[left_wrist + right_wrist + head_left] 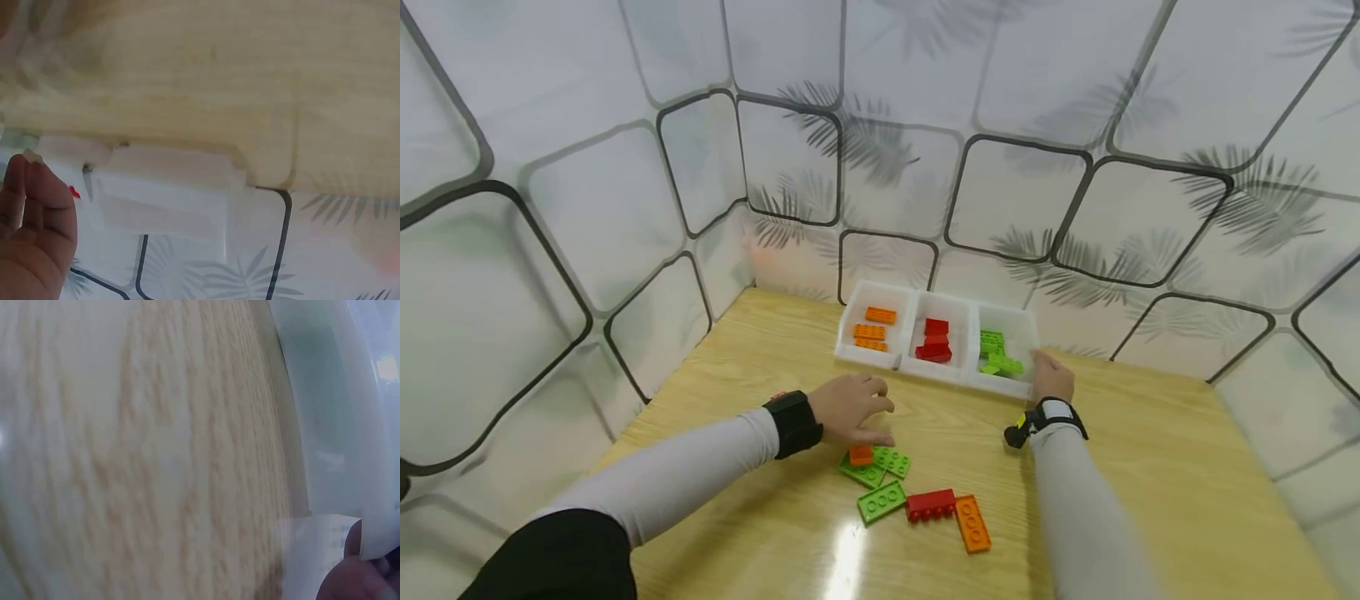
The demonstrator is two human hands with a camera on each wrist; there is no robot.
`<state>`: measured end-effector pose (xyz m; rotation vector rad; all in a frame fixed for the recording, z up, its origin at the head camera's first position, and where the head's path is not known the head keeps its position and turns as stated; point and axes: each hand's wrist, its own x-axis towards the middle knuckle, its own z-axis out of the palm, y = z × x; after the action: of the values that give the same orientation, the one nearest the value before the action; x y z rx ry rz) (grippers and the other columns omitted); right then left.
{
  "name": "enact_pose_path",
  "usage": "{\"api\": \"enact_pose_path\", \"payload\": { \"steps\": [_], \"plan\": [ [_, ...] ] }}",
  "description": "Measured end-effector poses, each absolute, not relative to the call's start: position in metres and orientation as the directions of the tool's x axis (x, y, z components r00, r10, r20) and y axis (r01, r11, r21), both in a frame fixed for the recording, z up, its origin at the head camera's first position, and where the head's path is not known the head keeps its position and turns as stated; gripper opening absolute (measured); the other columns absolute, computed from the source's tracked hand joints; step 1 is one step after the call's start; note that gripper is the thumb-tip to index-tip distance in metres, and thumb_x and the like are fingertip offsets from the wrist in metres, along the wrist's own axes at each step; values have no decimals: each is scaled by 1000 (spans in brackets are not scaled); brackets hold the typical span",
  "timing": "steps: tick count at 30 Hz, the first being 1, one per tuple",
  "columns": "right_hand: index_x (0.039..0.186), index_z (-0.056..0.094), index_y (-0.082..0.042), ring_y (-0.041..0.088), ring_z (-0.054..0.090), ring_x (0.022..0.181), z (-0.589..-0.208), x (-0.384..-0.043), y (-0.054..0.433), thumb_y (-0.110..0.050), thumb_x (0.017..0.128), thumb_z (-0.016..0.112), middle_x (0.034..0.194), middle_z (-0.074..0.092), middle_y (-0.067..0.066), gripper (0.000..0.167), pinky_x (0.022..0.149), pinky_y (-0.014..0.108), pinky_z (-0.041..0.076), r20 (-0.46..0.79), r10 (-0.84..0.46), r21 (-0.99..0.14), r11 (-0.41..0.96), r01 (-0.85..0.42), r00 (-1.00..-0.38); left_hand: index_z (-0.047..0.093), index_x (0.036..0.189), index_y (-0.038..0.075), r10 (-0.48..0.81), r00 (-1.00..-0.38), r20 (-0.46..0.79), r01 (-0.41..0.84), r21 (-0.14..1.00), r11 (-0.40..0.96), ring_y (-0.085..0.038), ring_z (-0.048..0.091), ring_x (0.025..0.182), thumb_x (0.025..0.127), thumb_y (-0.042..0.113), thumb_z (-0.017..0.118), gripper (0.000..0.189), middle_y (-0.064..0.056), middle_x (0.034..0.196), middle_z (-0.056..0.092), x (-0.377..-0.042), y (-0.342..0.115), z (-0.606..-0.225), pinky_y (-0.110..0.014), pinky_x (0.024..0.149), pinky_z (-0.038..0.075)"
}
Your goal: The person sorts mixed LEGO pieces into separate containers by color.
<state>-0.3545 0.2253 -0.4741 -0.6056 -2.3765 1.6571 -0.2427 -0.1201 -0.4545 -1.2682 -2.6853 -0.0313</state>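
My right hand (1052, 379) grips the right end of the white bin (1000, 385) that contains green bricks (1003, 363). In the right wrist view, thumb and finger (356, 581) pinch that bin's rim at a corner. Fingers apart and holding nothing, my left hand (850, 410) hovers over the table, just beyond a small orange brick (861, 456) and two green bricks (892, 461). Nearer me lie another green brick (882, 502), a red brick (930, 505) on its side and a long orange brick (973, 524).
Two more white bins stand in a row to the left of the gripped one: the left bin (867, 358) holds orange bricks, the middle bin (932, 373) red ones. Behind the wooden table (1150, 467) hangs a patterned curtain (895, 175).
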Motion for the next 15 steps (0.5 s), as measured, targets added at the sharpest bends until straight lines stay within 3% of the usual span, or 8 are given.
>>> {"api": "enact_pose_path", "payload": {
  "steps": [7,15],
  "plan": [
    [135,61,-12,32,52,129,-473,-357,228,-45,98,51,142,56,12,50,109,45,38,-87,431,-939,265,218,-898,52,139,22,728,-686,-10,727,35,686,-16,54,94,86,74,51,75,-3,119,56,-224,-133,-475,-28,73,47],
    [134,62,-11,32,53,125,-476,-357,226,-42,97,53,140,57,14,49,107,45,40,-97,433,-949,230,214,-896,56,124,19,735,-678,-10,730,99,676,-9,46,83,97,54,51,45,1,105,51,-224,-136,-480,-25,72,42]
  ]
}}
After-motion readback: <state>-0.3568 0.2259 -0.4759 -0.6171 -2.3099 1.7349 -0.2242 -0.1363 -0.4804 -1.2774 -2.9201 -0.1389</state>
